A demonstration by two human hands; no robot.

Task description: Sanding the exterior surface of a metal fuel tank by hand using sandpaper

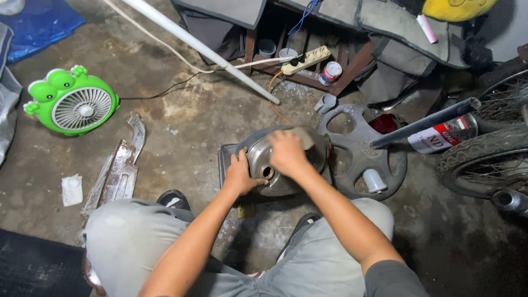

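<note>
Metal tank point(275, 179) gripped at edge by left hand point(240, 175); sanding pad point(304, 136) pressed flat under right hand point(286, 153); tank best kept steady, rubbed evenly.

both hands point(240, 175) point(287, 152) press a bare metal fuel tank point(275, 179) on the concrete floor point(187, 110).

Trousers: I see light grey ones, dusty, creased over both knees.
Top: a dark grey short sleeve shows at my right upper arm.
Forearms: both bare, with no watch or glove.
Shoes: dark, with pale marks, peeking out beyond the knees.
</note>
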